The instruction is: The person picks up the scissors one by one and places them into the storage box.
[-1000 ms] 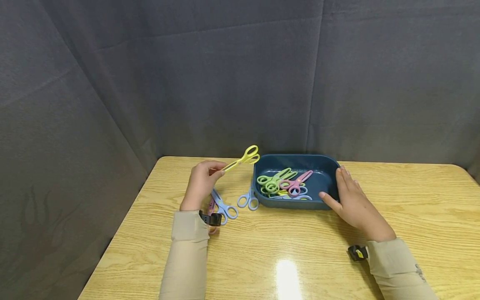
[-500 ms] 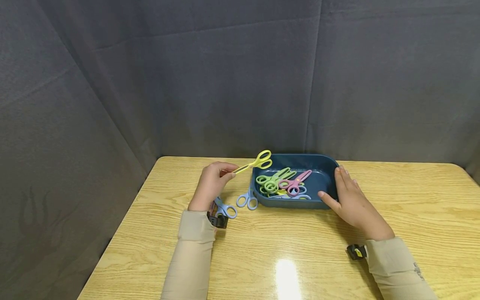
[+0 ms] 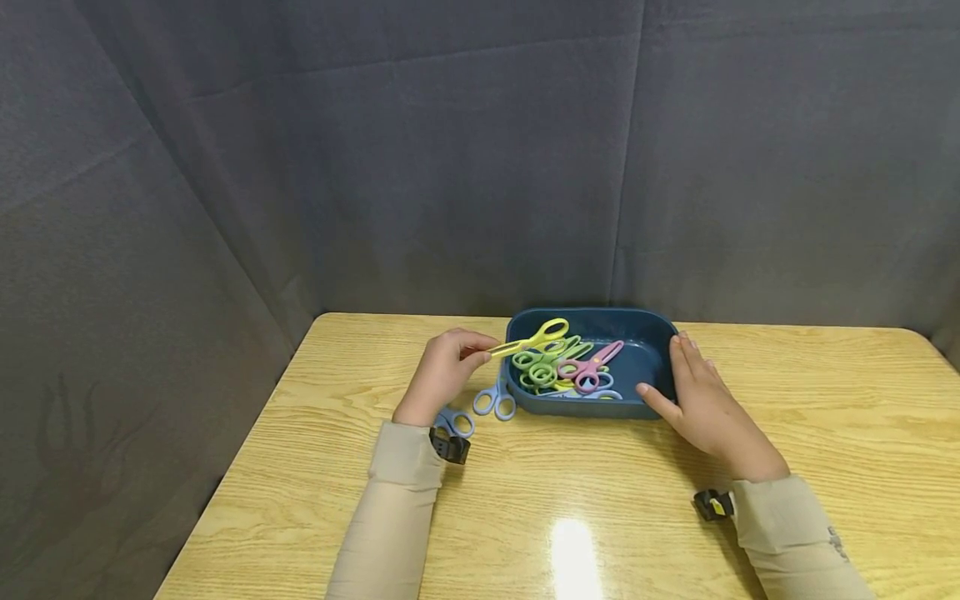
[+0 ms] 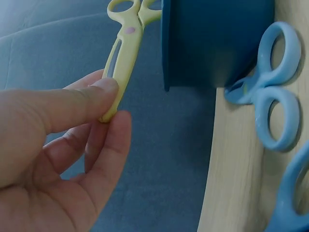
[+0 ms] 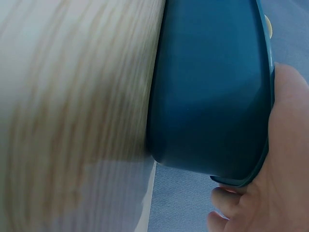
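My left hand pinches yellow scissors by the blade end between thumb and fingers. Their handle loops hang over the left part of a dark blue tray, above the scissors inside it. Green scissors and pink scissors lie in the tray, with blue and yellow ones partly covered below. Against the tray's right end, my right hand rests with extended fingers along the outside and its thumb across the front rim.
Blue scissors lie on the wooden table by the tray's left end. Another blue pair is partly hidden beneath my left wrist. A grey curtain hangs behind the table.
My left hand has carried the yellow scissors rightward and lower, from left of the tray to over its left part. My right hand has stayed at the tray's right end.
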Motion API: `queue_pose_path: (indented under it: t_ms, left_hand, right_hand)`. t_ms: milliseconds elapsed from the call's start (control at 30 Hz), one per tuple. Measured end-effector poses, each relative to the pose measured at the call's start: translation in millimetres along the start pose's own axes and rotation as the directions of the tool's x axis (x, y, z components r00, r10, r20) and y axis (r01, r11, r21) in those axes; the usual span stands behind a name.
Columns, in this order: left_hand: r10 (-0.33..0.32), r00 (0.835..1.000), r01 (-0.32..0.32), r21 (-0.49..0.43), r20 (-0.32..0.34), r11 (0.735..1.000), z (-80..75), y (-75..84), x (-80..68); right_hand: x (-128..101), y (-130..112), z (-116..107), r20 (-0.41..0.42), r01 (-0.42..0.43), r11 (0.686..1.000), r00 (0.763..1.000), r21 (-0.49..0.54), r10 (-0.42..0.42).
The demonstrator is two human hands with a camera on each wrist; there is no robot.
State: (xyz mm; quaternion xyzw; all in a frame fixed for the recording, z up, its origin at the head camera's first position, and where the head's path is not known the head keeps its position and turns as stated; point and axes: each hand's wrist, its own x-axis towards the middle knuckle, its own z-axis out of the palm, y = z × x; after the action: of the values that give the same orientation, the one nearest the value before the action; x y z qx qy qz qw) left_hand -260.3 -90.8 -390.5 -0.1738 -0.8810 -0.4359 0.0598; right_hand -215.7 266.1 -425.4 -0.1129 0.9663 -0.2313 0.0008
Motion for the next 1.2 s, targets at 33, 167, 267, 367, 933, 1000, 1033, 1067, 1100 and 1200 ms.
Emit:
queue_pose_path:
  t_ms: [33, 167, 267, 367, 933, 1000, 1033, 1067, 1100, 1200]
  left_hand:
    - [0.0, 1.0, 0.0, -0.003, 0.007, 1.0, 1.5, 0.4, -0.1]
    - [0.01, 1.0, -0.01, -0.012, 0.027, 1.0, 7.3, 2.6, -1.1]
    - [0.021, 0.999, -0.021, -0.011, 0.037, 1.0, 10.6, 5.7, -2.0]
    - [0.028, 0.998, -0.027, -0.007, 0.048, 1.0, 13.3, 9.5, -2.7]
    - [0.091, 0.986, -0.089, -0.018, 0.142, 0.996, 36.0, 20.1, -4.8]
    - [0.098, 0.984, -0.097, -0.01, 0.149, 0.995, 38.0, 20.9, -4.6]
    - [0.099, 0.984, -0.099, -0.006, 0.15, 0.995, 38.8, 21.6, -4.5]
    - [0.099, 0.984, -0.1, 0.001, 0.151, 0.995, 39.6, 22.2, -4.5]
    - [0.1, 0.983, -0.101, 0.004, 0.152, 0.995, 40.5, 22.3, -4.4]
    - [0.103, 0.981, -0.107, 0.017, 0.162, 0.994, 43.0, 21.9, -4.3]
  right_hand:
    - [0.0, 0.1, 0.2, 0.0, 0.0, 1.0, 1.0, 0.001, 0.0]
    - [-0.3, 0.6, 0.9, 0.0, -0.004, 1.0, 1.0, 0.001, 0.004]
    - [-0.4, 0.8, 0.8, 0.001, -0.005, 1.0, 1.0, 0.0, 0.005]
    - [-0.2, 1.5, 0.6, 0.0, -0.001, 1.0, 1.0, 0.001, 0.001]
    - [0.0, 2.5, 1.6, -0.011, 0.011, 1.0, 1.0, -0.003, -0.011]
    - [-0.2, 2.3, 1.4, -0.01, 0.012, 1.0, 1.0, 0.001, -0.012]
    - [-0.2, 2.3, 1.4, -0.01, 0.013, 1.0, 1.0, 0.002, -0.012]
    - [-0.3, 2.2, 1.2, -0.01, 0.014, 1.0, 1.0, 0.002, -0.014]
    - [-0.4, 2.0, 1.1, -0.012, 0.016, 1.0, 1.0, 0.002, -0.015]
    - [-0.6, 2.2, 0.9, -0.011, 0.016, 1.0, 1.0, 0.002, -0.016]
